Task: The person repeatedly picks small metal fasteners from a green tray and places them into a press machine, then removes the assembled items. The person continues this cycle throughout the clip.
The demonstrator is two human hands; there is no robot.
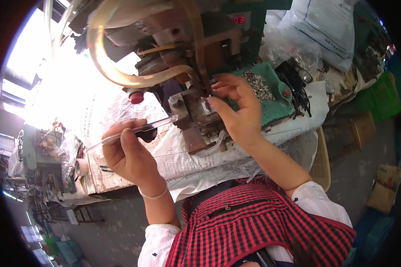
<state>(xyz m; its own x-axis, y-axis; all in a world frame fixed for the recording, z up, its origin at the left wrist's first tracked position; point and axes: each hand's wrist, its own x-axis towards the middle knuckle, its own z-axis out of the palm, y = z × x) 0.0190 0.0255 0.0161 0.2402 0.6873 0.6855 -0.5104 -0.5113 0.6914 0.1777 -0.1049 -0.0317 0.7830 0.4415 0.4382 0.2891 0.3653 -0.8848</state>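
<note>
My left hand (131,153) pinches a thin clear plastic tube (164,121) between thumb and fingers. The tube slants up to the right, and its far end meets the metal block (179,107) of a bench machine. A dark piece (147,133) shows beside my left fingertips; I cannot tell what it is. My right hand (241,109) is at the machine's die, its thumb and index finger curled close together over the metal. Whatever small piece lies between those fingertips is too small to make out.
A thick yellowish hose (98,53) loops over the machine, near a red button (137,97). To the right, a green tray (276,75) holds small metal parts beside black cables (294,84). Behind stands a white sack (318,31). Clear tubes (249,169) lie at the bench's front edge.
</note>
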